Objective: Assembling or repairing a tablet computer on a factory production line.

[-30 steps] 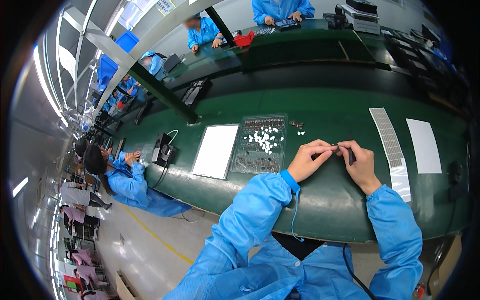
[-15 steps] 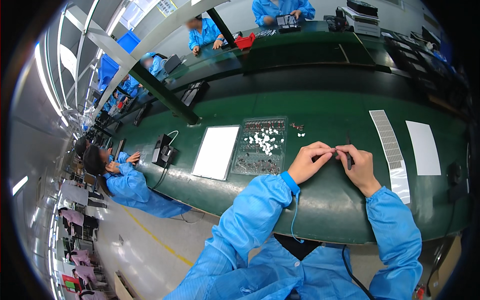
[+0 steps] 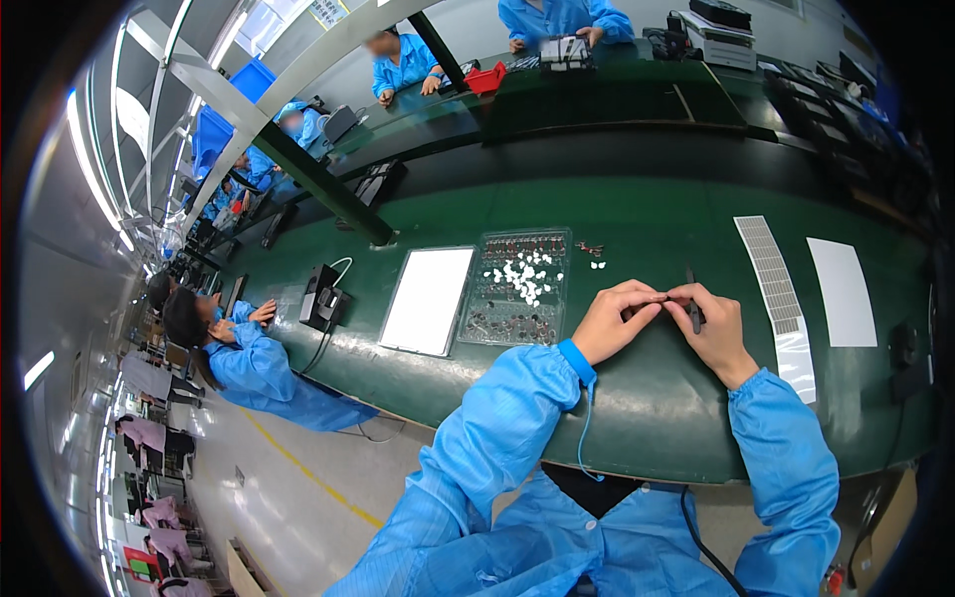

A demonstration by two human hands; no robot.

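Observation:
My left hand [image 3: 619, 323] and my right hand [image 3: 718, 333] meet fingertip to fingertip above the green bench. Both pinch at a tiny part between them, mostly hidden by the fingers, so its kind does not show. Slim dark tweezers [image 3: 694, 316] are tucked in my right hand, their points directed away from me. Left of my hands is a clear plastic tray [image 3: 563, 323] with rows of small parts and a loose heap of white pieces [image 3: 522, 277]. Just beyond my left hand lie several small reddish-dark parts [image 3: 589, 247] and a few white bits [image 3: 598, 266].
A white sheet in a flat frame [image 3: 430, 300] lies left of the tray, with a black device and cable [image 3: 323, 300] farther left. A label strip [image 3: 774, 284] and a white sheet [image 3: 843, 294] are at right. A co-worker [image 3: 254, 353] sits at left; others work across the bench.
My fingertips have shifted slightly around the tiny part; both hands otherwise stay in place. Across the bench, a co-worker's hands and the device there have moved.

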